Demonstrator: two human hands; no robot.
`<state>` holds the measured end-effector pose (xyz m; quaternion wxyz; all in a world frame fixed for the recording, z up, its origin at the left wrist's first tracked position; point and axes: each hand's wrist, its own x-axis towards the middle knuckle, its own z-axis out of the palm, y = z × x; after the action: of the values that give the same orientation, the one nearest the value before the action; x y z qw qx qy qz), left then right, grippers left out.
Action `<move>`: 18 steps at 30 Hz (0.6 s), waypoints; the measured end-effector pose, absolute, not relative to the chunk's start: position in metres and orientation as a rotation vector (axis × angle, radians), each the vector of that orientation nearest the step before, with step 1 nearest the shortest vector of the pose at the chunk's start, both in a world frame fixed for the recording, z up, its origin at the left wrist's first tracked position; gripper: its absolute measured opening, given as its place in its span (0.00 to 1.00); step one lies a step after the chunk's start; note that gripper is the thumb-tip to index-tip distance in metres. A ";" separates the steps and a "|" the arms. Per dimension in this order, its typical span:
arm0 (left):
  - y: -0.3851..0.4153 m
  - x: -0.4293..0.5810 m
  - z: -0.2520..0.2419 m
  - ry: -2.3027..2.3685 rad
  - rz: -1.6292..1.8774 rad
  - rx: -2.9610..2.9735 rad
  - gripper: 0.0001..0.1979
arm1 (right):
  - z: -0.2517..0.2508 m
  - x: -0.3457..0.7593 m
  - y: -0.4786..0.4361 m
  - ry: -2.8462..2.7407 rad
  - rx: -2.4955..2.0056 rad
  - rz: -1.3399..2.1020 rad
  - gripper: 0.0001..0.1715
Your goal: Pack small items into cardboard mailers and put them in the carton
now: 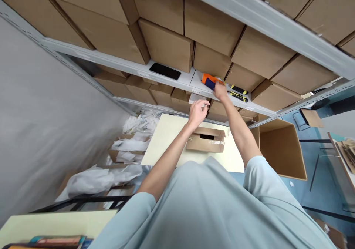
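My right hand point(220, 90) is at the shelf, with its fingers closed around an orange and dark blue tape dispenser point(208, 81). Two yellow and black utility knives point(238, 96) lie just to the right of it. My left hand point(198, 113) hangs in front of the shelf edge, fingers loosely curled and apart, with nothing visible in it. Below my left hand, a small brown cardboard box point(205, 145) rests on the pale yellow tabletop point(163, 141). Clear tape shows on the box, and a dark slot opens in its upper side.
Cardboard boxes point(166, 43) fill the grey metal shelf point(127, 66). A black phone point(165, 71) lies on the shelf edge. White packing paper point(97, 178) is piled at left. A large open carton point(283, 149) stands at right on the blue floor point(327, 175).
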<state>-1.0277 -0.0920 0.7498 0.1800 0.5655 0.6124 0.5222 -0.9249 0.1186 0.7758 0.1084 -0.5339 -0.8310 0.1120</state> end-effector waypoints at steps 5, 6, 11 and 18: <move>-0.134 -1.042 0.729 1.684 1.610 1.413 0.10 | 0.763 -0.897 0.049 -2.277 -1.315 0.656 0.31; -0.146 -1.043 0.724 1.677 1.635 1.362 0.10 | 0.757 -0.890 0.021 -2.206 -1.218 0.782 0.32; -0.218 -1.032 0.706 1.619 1.706 1.253 0.11 | 0.727 -0.865 -0.126 -1.860 -1.023 1.320 0.40; -0.283 -1.015 0.705 1.572 1.637 1.199 0.14 | 0.717 -0.863 -0.213 -1.656 -1.103 1.526 0.43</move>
<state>-1.0148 -0.2827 0.7047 0.2834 0.4480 0.5873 0.6117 -0.8626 -0.2130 0.7167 0.3116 -0.4178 -0.6276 0.5784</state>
